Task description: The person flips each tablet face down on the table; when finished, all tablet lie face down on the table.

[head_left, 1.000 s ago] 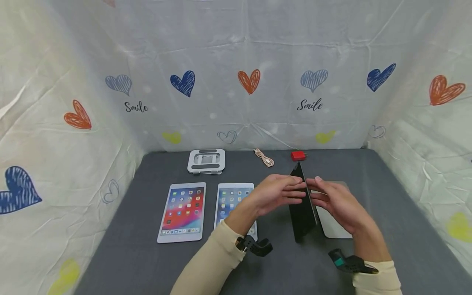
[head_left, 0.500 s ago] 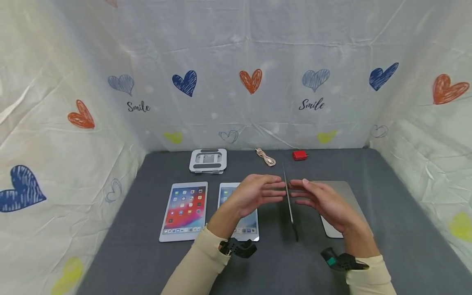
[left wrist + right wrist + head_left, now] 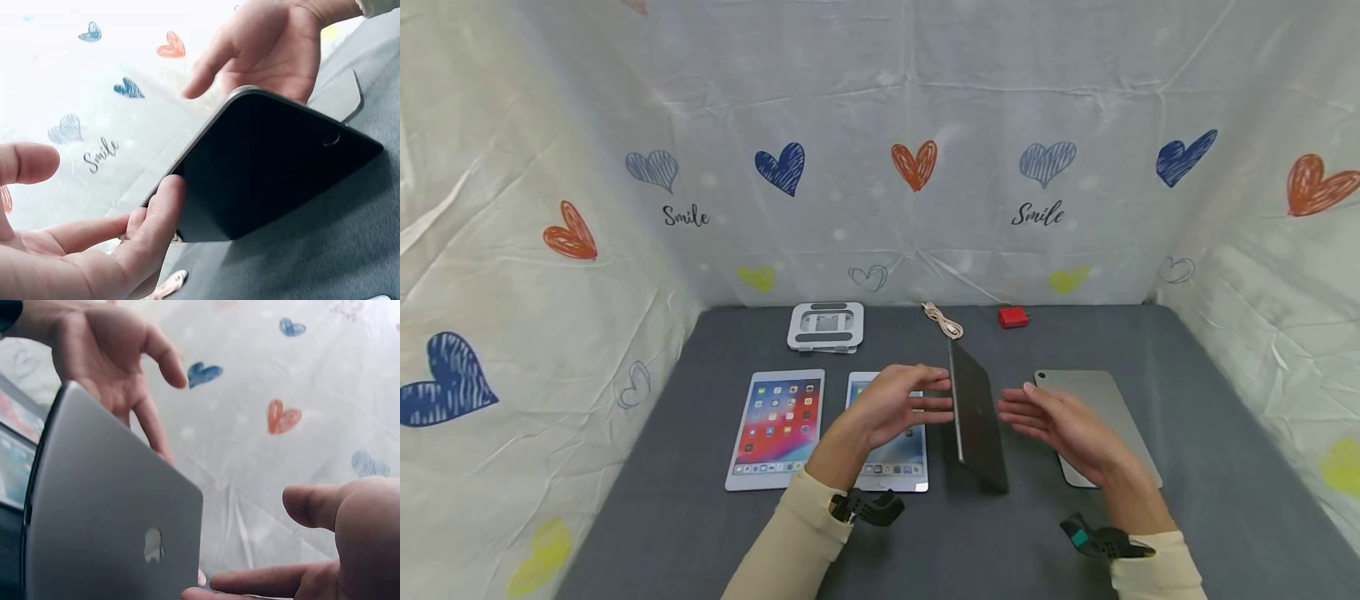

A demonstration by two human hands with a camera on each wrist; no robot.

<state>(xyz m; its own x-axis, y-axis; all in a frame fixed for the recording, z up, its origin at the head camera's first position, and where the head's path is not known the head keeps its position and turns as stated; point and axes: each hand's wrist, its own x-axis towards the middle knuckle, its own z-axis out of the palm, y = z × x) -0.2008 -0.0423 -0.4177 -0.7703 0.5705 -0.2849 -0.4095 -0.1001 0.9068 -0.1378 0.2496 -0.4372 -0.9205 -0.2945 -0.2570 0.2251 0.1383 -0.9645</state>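
Note:
A dark tablet [image 3: 979, 421] stands upright on its edge between my two hands. Its black screen [image 3: 250, 169] faces my left hand [image 3: 895, 407], whose extended fingertips touch that side. The grey back [image 3: 112, 506], with an apple logo, faces my right hand [image 3: 1067, 425]. That hand has straight fingers and a raised thumb, and in the head view a gap separates it from the back. Beneath and beyond my right hand, a grey tablet [image 3: 1108, 396] lies face down. My left hand and forearm partly cover a white tablet [image 3: 902, 462] with a lit screen.
Another white tablet [image 3: 778, 421] with a lit screen lies further left. Along the back are a folded white stand [image 3: 825, 327], a bundled cable [image 3: 943, 321] and a red charger plug [image 3: 1012, 317]. A heart-printed curtain [image 3: 962, 242] encloses the dark table [image 3: 662, 500].
The upright tablet has shifted left and swung, so its back now shows in the head view instead of its screen. My left hand has moved left with it; a gap has opened at the right hand.

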